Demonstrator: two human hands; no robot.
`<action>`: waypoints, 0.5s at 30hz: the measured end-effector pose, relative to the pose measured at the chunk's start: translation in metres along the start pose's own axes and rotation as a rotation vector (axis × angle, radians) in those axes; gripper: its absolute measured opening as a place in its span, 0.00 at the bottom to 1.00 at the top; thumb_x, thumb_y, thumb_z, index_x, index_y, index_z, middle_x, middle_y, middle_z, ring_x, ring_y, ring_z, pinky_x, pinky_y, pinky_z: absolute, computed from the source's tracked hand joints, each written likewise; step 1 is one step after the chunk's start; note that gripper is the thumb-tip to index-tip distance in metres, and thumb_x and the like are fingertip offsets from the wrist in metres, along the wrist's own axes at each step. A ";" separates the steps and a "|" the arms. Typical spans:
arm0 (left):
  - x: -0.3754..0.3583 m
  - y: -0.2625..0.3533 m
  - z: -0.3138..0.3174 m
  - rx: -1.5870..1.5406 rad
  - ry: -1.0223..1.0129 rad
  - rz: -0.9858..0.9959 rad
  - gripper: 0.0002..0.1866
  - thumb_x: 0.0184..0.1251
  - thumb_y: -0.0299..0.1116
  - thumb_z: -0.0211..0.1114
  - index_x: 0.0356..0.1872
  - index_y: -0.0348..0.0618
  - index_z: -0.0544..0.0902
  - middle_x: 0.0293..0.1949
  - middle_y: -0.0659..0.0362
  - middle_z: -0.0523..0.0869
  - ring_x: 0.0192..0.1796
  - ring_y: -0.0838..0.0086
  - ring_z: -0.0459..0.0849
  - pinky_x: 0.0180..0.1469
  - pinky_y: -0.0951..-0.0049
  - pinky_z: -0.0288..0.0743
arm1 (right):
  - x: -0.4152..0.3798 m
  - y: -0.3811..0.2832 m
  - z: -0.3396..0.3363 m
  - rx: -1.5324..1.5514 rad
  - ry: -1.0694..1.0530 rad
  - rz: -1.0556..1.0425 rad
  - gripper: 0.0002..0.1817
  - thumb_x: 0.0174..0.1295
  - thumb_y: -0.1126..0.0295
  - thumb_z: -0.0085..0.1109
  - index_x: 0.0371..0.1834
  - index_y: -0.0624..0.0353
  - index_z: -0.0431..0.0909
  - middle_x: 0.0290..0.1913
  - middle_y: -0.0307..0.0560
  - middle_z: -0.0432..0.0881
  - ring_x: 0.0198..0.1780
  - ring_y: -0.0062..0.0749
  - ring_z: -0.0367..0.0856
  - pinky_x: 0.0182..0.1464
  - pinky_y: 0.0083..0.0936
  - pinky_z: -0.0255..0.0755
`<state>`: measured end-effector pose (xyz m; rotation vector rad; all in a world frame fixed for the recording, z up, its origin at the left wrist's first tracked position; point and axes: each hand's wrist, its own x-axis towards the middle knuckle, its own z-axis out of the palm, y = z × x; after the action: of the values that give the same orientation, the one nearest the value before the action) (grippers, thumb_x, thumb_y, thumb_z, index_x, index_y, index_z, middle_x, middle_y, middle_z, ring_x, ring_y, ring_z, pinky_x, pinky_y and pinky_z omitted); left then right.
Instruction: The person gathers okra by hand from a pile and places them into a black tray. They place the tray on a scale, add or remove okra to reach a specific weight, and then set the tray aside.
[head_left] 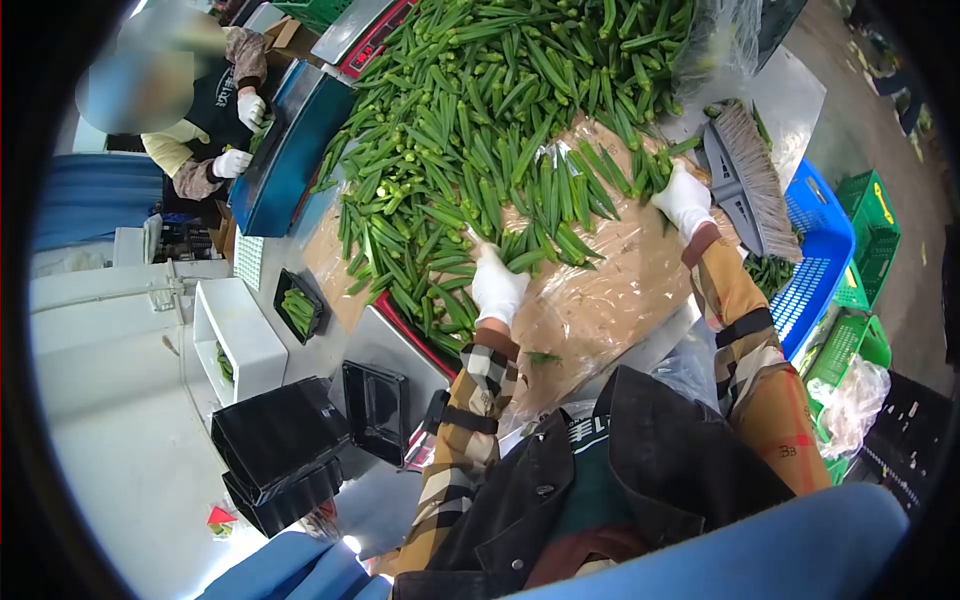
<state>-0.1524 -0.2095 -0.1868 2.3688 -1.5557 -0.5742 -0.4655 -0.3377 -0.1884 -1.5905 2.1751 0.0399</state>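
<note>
A large heap of green okra (470,130) covers the far part of the table, over brown sheeting under clear plastic (620,275). My left hand (498,288), in a white glove, is at the near edge of the heap, against some okra; its fingertips are partly hidden among the pods. My right hand (685,202), also white-gloved, rests at the right edge of the heap beside a few pods. Its fingers are curled, and what they hold, if anything, is hidden. A grey brush (745,180) lies just right of my right hand.
Empty black trays (376,410) stand at the lower left, near a stack of black trays (280,440). A small black tray (300,306) holds okra. Blue (815,250) and green crates (868,240) are at the right. A co-worker's gloved hands (232,163) are at the upper left.
</note>
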 end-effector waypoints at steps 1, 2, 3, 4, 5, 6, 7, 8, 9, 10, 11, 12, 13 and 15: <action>-0.004 -0.006 -0.003 -0.068 0.029 -0.019 0.31 0.45 0.36 0.77 0.52 0.42 0.73 0.46 0.39 0.84 0.47 0.46 0.85 0.49 0.56 0.80 | -0.003 0.008 -0.001 0.045 0.024 -0.042 0.42 0.46 0.56 0.74 0.67 0.53 0.68 0.48 0.56 0.86 0.50 0.47 0.86 0.54 0.37 0.78; -0.012 -0.012 -0.011 -0.243 0.048 -0.003 0.28 0.49 0.33 0.75 0.52 0.39 0.75 0.46 0.44 0.86 0.45 0.53 0.87 0.47 0.60 0.81 | -0.004 0.016 -0.003 0.070 0.024 -0.020 0.41 0.45 0.55 0.74 0.65 0.54 0.70 0.48 0.56 0.86 0.51 0.48 0.86 0.55 0.37 0.78; -0.015 -0.027 -0.009 -0.612 -0.062 -0.026 0.26 0.52 0.31 0.73 0.53 0.38 0.75 0.46 0.49 0.87 0.43 0.58 0.88 0.46 0.63 0.82 | -0.008 0.025 -0.004 0.277 0.059 -0.077 0.39 0.46 0.57 0.74 0.63 0.56 0.72 0.47 0.55 0.86 0.50 0.45 0.86 0.54 0.35 0.78; -0.016 -0.043 -0.006 -0.980 -0.173 -0.053 0.25 0.55 0.29 0.71 0.54 0.36 0.76 0.46 0.54 0.87 0.42 0.63 0.88 0.46 0.65 0.82 | -0.013 0.035 -0.001 0.482 0.086 -0.134 0.36 0.47 0.60 0.75 0.61 0.58 0.74 0.46 0.54 0.87 0.48 0.41 0.87 0.53 0.33 0.79; -0.022 -0.046 -0.019 -1.100 -0.376 -0.185 0.23 0.59 0.26 0.69 0.57 0.34 0.76 0.47 0.60 0.86 0.43 0.70 0.86 0.47 0.69 0.82 | -0.030 0.031 -0.009 0.871 -0.119 -0.156 0.29 0.50 0.68 0.72 0.57 0.62 0.77 0.44 0.49 0.86 0.44 0.34 0.86 0.49 0.29 0.80; -0.035 -0.044 -0.024 -1.208 -0.437 -0.200 0.24 0.59 0.27 0.69 0.57 0.34 0.76 0.47 0.59 0.86 0.45 0.70 0.86 0.47 0.68 0.82 | -0.052 0.028 -0.016 1.042 -0.276 -0.112 0.26 0.52 0.71 0.70 0.57 0.62 0.77 0.43 0.47 0.86 0.42 0.31 0.85 0.48 0.29 0.80; -0.049 -0.025 -0.036 -1.317 -0.499 -0.202 0.24 0.60 0.29 0.69 0.58 0.35 0.77 0.46 0.58 0.86 0.46 0.69 0.86 0.48 0.68 0.81 | -0.085 0.011 -0.035 1.213 -0.424 -0.067 0.24 0.53 0.75 0.68 0.56 0.62 0.77 0.42 0.44 0.85 0.41 0.29 0.84 0.46 0.28 0.80; -0.062 -0.010 -0.041 -1.426 -0.565 -0.201 0.24 0.60 0.30 0.70 0.58 0.35 0.77 0.46 0.57 0.85 0.47 0.68 0.85 0.49 0.67 0.81 | -0.101 0.008 -0.026 1.364 -0.638 -0.113 0.24 0.55 0.75 0.68 0.57 0.61 0.77 0.44 0.42 0.84 0.44 0.31 0.84 0.48 0.30 0.80; -0.070 -0.001 -0.036 -1.513 -0.676 -0.169 0.25 0.61 0.30 0.69 0.59 0.35 0.77 0.50 0.56 0.84 0.51 0.69 0.84 0.53 0.68 0.79 | -0.120 -0.002 -0.014 1.469 -0.749 -0.096 0.25 0.55 0.75 0.70 0.59 0.60 0.76 0.46 0.43 0.83 0.48 0.29 0.82 0.51 0.30 0.78; -0.081 0.013 -0.039 -1.442 -0.714 -0.174 0.24 0.62 0.27 0.68 0.60 0.35 0.77 0.53 0.57 0.84 0.54 0.69 0.82 0.57 0.68 0.77 | -0.139 -0.011 -0.005 1.540 -0.878 -0.073 0.26 0.57 0.76 0.70 0.61 0.60 0.75 0.49 0.43 0.83 0.51 0.30 0.81 0.53 0.32 0.78; -0.088 0.017 -0.029 -1.448 -0.717 -0.142 0.23 0.63 0.25 0.67 0.60 0.36 0.76 0.54 0.57 0.84 0.54 0.70 0.82 0.58 0.68 0.76 | -0.155 -0.020 0.007 1.595 -0.911 -0.038 0.26 0.59 0.78 0.68 0.62 0.60 0.74 0.50 0.44 0.83 0.50 0.31 0.82 0.52 0.31 0.79; -0.095 0.019 -0.019 -1.456 -0.718 -0.111 0.22 0.64 0.23 0.66 0.61 0.36 0.76 0.55 0.58 0.83 0.55 0.70 0.82 0.59 0.69 0.76 | -0.167 -0.027 0.021 1.612 -0.954 -0.029 0.26 0.61 0.78 0.67 0.63 0.62 0.73 0.54 0.46 0.83 0.52 0.32 0.83 0.53 0.31 0.80; -0.103 0.019 -0.016 -1.491 -0.724 -0.124 0.22 0.66 0.20 0.64 0.62 0.36 0.76 0.55 0.58 0.83 0.57 0.71 0.81 0.61 0.69 0.74 | -0.176 -0.027 0.027 1.601 -0.989 -0.017 0.25 0.63 0.77 0.66 0.64 0.63 0.72 0.55 0.47 0.82 0.53 0.32 0.83 0.54 0.32 0.80; -0.113 0.011 -0.018 -1.496 -0.729 -0.132 0.23 0.66 0.21 0.64 0.62 0.36 0.76 0.56 0.58 0.83 0.58 0.71 0.81 0.62 0.70 0.74 | -0.186 -0.024 0.031 1.638 -1.067 -0.006 0.24 0.66 0.74 0.63 0.65 0.66 0.70 0.57 0.49 0.81 0.56 0.33 0.82 0.56 0.32 0.80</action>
<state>-0.1928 -0.1106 -0.1457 1.0701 -0.5475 -1.8808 -0.3888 -0.1697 -0.1427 -0.3405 0.7260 -0.5810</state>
